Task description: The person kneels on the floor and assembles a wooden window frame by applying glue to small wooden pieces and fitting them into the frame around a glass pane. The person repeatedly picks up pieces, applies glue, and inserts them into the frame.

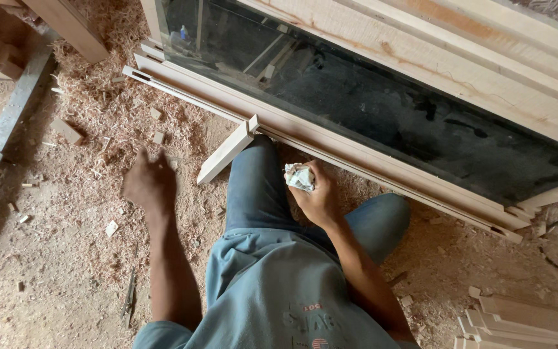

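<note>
Crumpled white paper (299, 176) in right hand (318, 197).

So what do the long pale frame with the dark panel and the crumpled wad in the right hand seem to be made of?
The long pale frame looks like bare, unfinished wood: visible grain, matt surface, shavings around it. Its dark panel is probably glass, since it is glossy and shows reflections. The crumpled whitish wad in the right hand looks like paper or cloth; the creases do not settle which.

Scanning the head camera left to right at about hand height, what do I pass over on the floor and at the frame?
Small wood offcut → left hand pressed on the sawdust → loose wooden slat leaning off the frame → right hand gripping a crumpled paper wad → wooden frame rail → stacked wood strips.
</note>
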